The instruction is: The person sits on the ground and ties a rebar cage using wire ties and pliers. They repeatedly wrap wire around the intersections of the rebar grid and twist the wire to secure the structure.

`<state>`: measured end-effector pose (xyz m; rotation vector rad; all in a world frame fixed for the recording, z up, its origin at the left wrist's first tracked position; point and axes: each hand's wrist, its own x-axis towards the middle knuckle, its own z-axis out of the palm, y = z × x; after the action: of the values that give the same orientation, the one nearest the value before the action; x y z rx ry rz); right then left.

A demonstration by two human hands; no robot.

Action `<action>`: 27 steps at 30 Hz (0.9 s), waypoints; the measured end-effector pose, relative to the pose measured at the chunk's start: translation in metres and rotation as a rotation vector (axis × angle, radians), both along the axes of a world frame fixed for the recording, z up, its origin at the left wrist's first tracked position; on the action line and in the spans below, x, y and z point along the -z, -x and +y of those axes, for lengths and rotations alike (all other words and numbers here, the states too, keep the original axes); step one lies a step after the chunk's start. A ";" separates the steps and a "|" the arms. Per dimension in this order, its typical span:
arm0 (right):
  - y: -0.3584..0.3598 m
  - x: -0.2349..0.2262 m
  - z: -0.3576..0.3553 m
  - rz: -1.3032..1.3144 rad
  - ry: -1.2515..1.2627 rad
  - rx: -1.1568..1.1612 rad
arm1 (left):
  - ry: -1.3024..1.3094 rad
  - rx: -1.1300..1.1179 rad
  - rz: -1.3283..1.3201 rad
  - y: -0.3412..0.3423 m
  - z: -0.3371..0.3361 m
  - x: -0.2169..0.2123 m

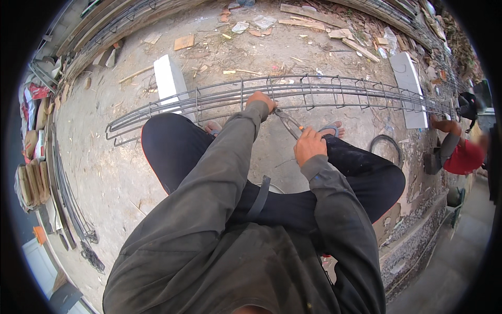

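A long rebar cage (334, 94) of dark steel bars and square stirrups lies crosswise before me, raised on two pale blocks. My left hand (260, 102) is closed around its near bars, just left of a stirrup; the fingertips are partly hidden. Long-handled pincers (285, 119) with some orange on a handle are gripped in my right hand (310, 145). Their jaws meet the cage right beside my left hand. Whether wire sits in the jaws is too small to tell. My sandalled feet are on the ground just under the near side of the cage.
The left white block (170, 81) and right white block (408, 86) hold up the cage. A wire coil (386, 148) lies by my right knee. Wood scraps (314, 18) and rubble litter the far ground. Another person in red (465, 156) sits at the cage's right end.
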<state>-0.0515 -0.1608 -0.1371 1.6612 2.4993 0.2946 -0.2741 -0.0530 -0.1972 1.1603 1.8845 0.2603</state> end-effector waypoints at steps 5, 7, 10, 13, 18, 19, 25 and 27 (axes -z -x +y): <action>-0.002 -0.004 0.013 0.253 0.533 0.162 | -0.056 -0.072 0.089 -0.001 -0.001 0.021; -0.015 0.002 0.033 0.787 1.132 0.485 | -0.040 -0.059 0.061 0.000 0.001 0.018; -0.024 0.013 0.031 1.217 1.555 0.728 | -0.007 -0.019 -0.002 0.001 0.002 0.009; -0.019 0.016 0.020 1.075 1.440 0.656 | -0.045 0.032 0.059 0.000 0.002 0.006; 0.006 -0.049 0.015 0.340 0.780 0.420 | -0.075 0.090 0.068 0.003 -0.003 0.000; 0.005 -0.049 0.010 0.333 0.655 0.371 | -0.067 0.090 0.061 0.003 -0.003 0.000; -0.006 -0.029 0.005 0.316 0.238 0.065 | -0.032 0.033 0.008 0.001 0.001 -0.001; -0.009 -0.020 0.012 0.642 0.703 0.311 | -0.037 0.022 -0.030 0.005 0.001 0.007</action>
<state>-0.0424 -0.1490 -0.1175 1.9291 2.1855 -1.1686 -0.2795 -0.0521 -0.2042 1.1956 1.8466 0.3000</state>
